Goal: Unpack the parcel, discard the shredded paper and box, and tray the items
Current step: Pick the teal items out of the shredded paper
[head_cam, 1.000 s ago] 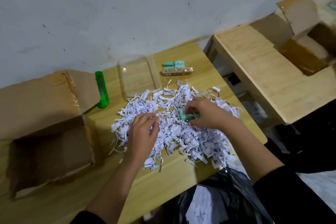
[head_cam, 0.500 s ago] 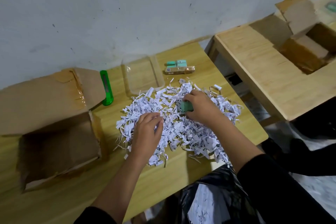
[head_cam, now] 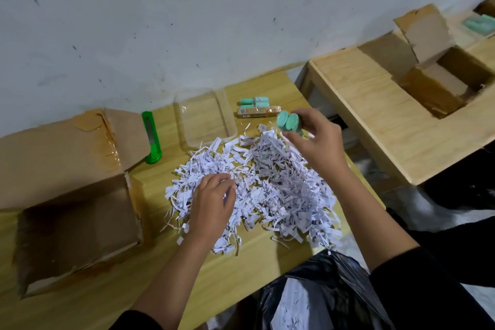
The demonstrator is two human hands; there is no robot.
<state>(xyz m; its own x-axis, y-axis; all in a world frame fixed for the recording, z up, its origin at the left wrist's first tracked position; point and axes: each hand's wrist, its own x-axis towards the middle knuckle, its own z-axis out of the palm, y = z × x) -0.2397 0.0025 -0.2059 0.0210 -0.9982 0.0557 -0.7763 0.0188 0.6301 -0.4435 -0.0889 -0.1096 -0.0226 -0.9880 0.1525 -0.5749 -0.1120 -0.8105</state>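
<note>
A mint-green pack [head_cam: 288,122], two round ends showing, is being gripped between the thumb and curled fingers of the right hand [head_cam: 316,139]. It is being held in the air over the far edge of the shredded paper [head_cam: 281,182]. Just beyond it, a tan packet [head_cam: 258,111] and more mint-green pieces [head_cam: 254,102] are lying on the table [head_cam: 241,270].

The left hand [head_cam: 214,203] is being rested on the near left of the pile, fingers bent down into the shreds. Whether any are being pinched cannot be told.

The clear tray [head_cam: 203,115] is being shown at the far side, touching the pile's edge. A green cutter [head_cam: 151,136] is lying between the tray and the opened cardboard box [head_cam: 77,222] on the left. A black bag [head_cam: 321,289] with white shreds inside is being glimpsed at the table's near edge.
</note>
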